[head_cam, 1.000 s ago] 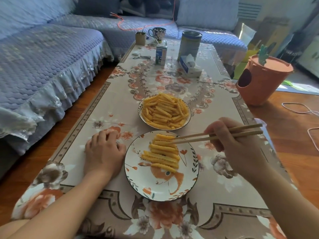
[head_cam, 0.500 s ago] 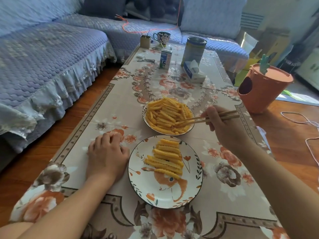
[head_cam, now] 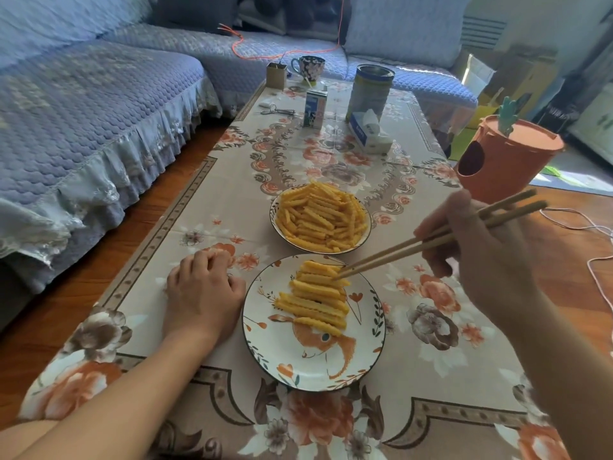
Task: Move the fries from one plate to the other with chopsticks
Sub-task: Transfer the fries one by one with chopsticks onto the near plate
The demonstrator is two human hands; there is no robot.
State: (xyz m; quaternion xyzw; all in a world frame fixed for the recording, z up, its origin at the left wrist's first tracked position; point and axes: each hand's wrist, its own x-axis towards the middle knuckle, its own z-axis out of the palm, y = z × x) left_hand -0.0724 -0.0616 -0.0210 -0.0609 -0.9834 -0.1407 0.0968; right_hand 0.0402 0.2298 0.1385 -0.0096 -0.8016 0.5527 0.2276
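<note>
A far plate (head_cam: 366,239) holds a heap of crinkle-cut fries (head_cam: 320,217). In front of it stands a near plate (head_cam: 265,356) with an orange painted animal and a row of several fries (head_cam: 315,298). My right hand (head_cam: 481,260) grips wooden chopsticks (head_cam: 414,247); their tips touch the topmost fries of the row at the near plate's far side. My left hand (head_cam: 202,293) lies on the cloth just left of the near plate, fingers loosely curled, holding nothing.
The table (head_cam: 205,200) wears a floral cloth. At its far end stand a milk carton (head_cam: 315,107), a tin can (head_cam: 370,91), a tissue pack (head_cam: 368,132), a mug (head_cam: 308,66) and a small box (head_cam: 276,74). An orange bin (head_cam: 504,157) stands right; a blue sofa (head_cam: 83,111) left.
My right hand drew the chopsticks back from the far plate's heap to the near plate, tips now at the top of the row. My left hand stayed put.
</note>
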